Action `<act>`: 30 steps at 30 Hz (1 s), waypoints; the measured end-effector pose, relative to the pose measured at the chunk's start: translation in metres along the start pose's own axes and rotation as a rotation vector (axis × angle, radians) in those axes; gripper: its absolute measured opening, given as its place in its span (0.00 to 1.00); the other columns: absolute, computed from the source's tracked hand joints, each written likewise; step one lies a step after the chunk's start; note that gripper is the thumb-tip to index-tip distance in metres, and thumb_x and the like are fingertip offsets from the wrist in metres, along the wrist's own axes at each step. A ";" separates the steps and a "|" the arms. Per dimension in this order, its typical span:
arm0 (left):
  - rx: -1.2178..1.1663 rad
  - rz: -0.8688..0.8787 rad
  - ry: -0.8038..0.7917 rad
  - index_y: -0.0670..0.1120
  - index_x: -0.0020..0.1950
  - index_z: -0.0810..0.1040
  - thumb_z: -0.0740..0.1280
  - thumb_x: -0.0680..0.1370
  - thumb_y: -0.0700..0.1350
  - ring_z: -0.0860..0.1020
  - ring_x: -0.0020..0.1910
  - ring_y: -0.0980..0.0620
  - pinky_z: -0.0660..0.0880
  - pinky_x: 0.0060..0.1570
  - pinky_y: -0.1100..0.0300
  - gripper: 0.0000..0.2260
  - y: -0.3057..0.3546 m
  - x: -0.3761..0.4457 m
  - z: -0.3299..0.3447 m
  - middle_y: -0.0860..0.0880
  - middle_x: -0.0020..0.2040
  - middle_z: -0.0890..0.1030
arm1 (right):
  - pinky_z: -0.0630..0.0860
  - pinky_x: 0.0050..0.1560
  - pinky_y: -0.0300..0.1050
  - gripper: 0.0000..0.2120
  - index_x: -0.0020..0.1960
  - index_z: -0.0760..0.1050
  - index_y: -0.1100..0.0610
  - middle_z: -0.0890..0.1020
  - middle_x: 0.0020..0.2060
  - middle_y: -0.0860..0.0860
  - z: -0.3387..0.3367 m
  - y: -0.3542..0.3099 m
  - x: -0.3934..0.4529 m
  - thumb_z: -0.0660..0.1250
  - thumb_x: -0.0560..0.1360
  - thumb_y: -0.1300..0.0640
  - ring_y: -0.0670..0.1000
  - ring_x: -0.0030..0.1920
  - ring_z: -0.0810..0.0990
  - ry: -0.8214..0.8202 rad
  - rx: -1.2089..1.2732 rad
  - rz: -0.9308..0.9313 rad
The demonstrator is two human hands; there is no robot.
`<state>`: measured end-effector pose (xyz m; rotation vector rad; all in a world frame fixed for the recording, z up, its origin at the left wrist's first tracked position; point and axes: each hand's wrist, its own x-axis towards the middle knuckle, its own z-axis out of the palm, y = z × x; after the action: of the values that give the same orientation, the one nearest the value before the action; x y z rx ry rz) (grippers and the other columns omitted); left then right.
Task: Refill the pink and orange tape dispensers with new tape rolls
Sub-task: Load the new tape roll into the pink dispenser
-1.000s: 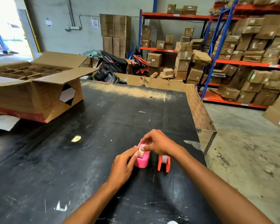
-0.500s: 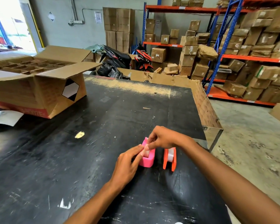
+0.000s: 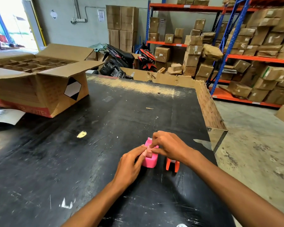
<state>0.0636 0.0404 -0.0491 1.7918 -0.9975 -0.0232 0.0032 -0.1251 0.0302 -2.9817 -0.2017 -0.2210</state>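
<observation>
Both hands on the pink dispenser (image 3: 150,158), near edge of the black bench (image 3: 105,128), about 6 o'clock from bench centre. Left hand (image 3: 129,166) steadies its side, grip loose. Right hand (image 3: 168,147) has dropped lower than a second ago, fingertips now pinched on something pale in the slot; roll or tape end, can't tell. Looks like seating or threading. Orange dispenser (image 3: 172,165) just beside at 3 o'clock, untouched.

No legible text: red print on the open carton (image 3: 44,112) and wall notices (image 3: 101,15) too blurred.
</observation>
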 end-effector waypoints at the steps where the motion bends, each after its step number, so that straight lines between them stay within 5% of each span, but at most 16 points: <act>1: 0.003 0.002 -0.003 0.51 0.53 0.81 0.60 0.80 0.48 0.79 0.56 0.63 0.76 0.57 0.57 0.11 0.001 0.000 -0.001 0.58 0.53 0.84 | 0.70 0.40 0.49 0.10 0.50 0.82 0.55 0.79 0.45 0.53 0.001 -0.001 0.000 0.66 0.75 0.50 0.54 0.48 0.76 0.006 -0.006 -0.017; 10: 0.113 -0.019 -0.051 0.59 0.71 0.66 0.58 0.80 0.49 0.74 0.62 0.65 0.74 0.60 0.62 0.18 -0.002 -0.002 -0.001 0.67 0.64 0.73 | 0.75 0.39 0.48 0.05 0.42 0.82 0.58 0.81 0.40 0.51 -0.010 0.022 0.014 0.71 0.72 0.56 0.49 0.39 0.79 0.137 0.253 0.188; 14: 0.280 0.057 -0.134 0.61 0.71 0.57 0.51 0.79 0.51 0.74 0.64 0.55 0.75 0.59 0.56 0.21 -0.005 -0.004 0.001 0.55 0.69 0.73 | 0.78 0.40 0.49 0.05 0.41 0.83 0.58 0.83 0.38 0.52 -0.005 0.034 0.025 0.72 0.72 0.56 0.49 0.38 0.81 0.095 0.312 0.249; 19: 0.284 0.024 -0.113 0.54 0.69 0.70 0.51 0.77 0.52 0.75 0.63 0.53 0.75 0.58 0.53 0.21 -0.006 -0.003 0.003 0.55 0.68 0.74 | 0.79 0.42 0.50 0.05 0.41 0.84 0.58 0.84 0.35 0.52 -0.001 0.049 0.036 0.73 0.71 0.56 0.50 0.37 0.82 0.055 0.355 0.312; 30: 0.324 0.008 -0.134 0.51 0.70 0.70 0.50 0.77 0.52 0.75 0.64 0.52 0.74 0.62 0.56 0.23 -0.004 -0.002 0.002 0.52 0.69 0.74 | 0.73 0.37 0.41 0.04 0.39 0.85 0.59 0.85 0.33 0.52 0.003 0.056 0.049 0.71 0.69 0.61 0.44 0.35 0.77 -0.151 0.409 0.368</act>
<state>0.0633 0.0405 -0.0538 2.1024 -1.1547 0.0252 0.0595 -0.1731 0.0270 -2.5639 0.2559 0.0807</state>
